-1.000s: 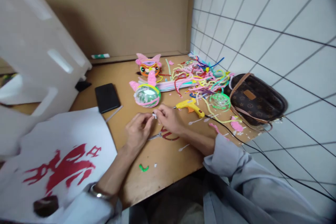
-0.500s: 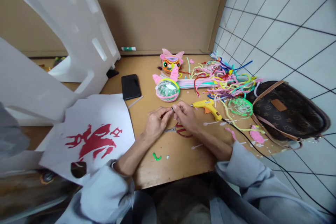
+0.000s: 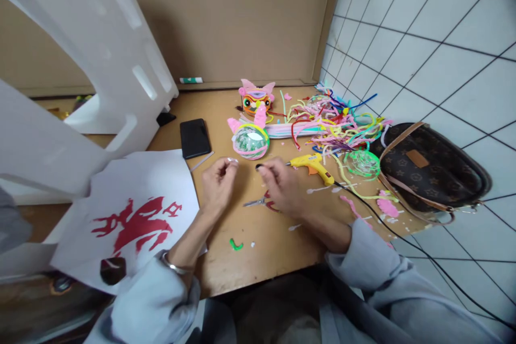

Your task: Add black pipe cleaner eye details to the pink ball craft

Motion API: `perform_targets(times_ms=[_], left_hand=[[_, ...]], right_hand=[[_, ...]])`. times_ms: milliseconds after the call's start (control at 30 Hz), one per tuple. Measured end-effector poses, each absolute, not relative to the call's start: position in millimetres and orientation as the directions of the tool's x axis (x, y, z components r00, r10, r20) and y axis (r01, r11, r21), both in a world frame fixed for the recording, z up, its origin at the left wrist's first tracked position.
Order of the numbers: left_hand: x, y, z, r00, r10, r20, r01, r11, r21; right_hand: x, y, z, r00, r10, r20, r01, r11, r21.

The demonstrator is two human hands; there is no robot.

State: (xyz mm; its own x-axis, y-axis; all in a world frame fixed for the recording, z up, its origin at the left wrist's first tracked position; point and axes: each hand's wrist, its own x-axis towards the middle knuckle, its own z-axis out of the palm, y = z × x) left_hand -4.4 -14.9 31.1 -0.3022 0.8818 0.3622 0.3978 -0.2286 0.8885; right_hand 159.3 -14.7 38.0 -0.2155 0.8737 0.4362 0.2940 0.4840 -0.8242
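Note:
My left hand [image 3: 217, 185] is closed in a pinch on a small whitish, shiny piece [image 3: 233, 160] at its fingertips. To its right, my right hand [image 3: 281, 185] pinches a small black piece [image 3: 258, 166]. The two hands are apart, just above the table. Scissors [image 3: 255, 203] with red handles lie beneath my right hand, which partly hides them. Behind the hands sits a clear ball [image 3: 250, 142] with green inside, a pink and yellow rim and fuzzy pink ears. A yellow glue gun [image 3: 312, 164] lies right beside my right hand.
A decorated animal head [image 3: 257, 99] stands at the back. Many coloured pipe cleaners [image 3: 342, 123] are heaped back right, near a brown handbag [image 3: 435, 166]. At left are a black phone [image 3: 195, 138] and white paper [image 3: 133, 172] with red shapes. A black cord [image 3: 395, 231] crosses the right side.
My hands were together at one small dark piece and have parted. My left hand moved left with a whitish piece; my right keeps the black piece. The whole view has shifted slightly.

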Motion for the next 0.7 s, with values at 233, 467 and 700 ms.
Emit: perform_targets(times_ms=[233,467,700], left_hand=[[24.1,-36.0,35.9,0.660,0.724,0.200,0.166,-0.400,0.901],[15.0,-30.8,32.0,0.276,0.939,0.206,0.219,-0.270,0.938],[18.4,-24.7,24.5,-0.210,0.910,0.356,0.312,-0.283,0.907]], right_hand=[[177.4,25.0,35.5,-0.217,0.958,0.190,-0.140,0.162,-0.977],[172.1,10.7,45.8,-0.309,0.925,0.221,-0.119,0.193,-0.974],[170.4,11.6,34.2,-0.399,0.917,0.017,-0.218,-0.077,-0.973]])
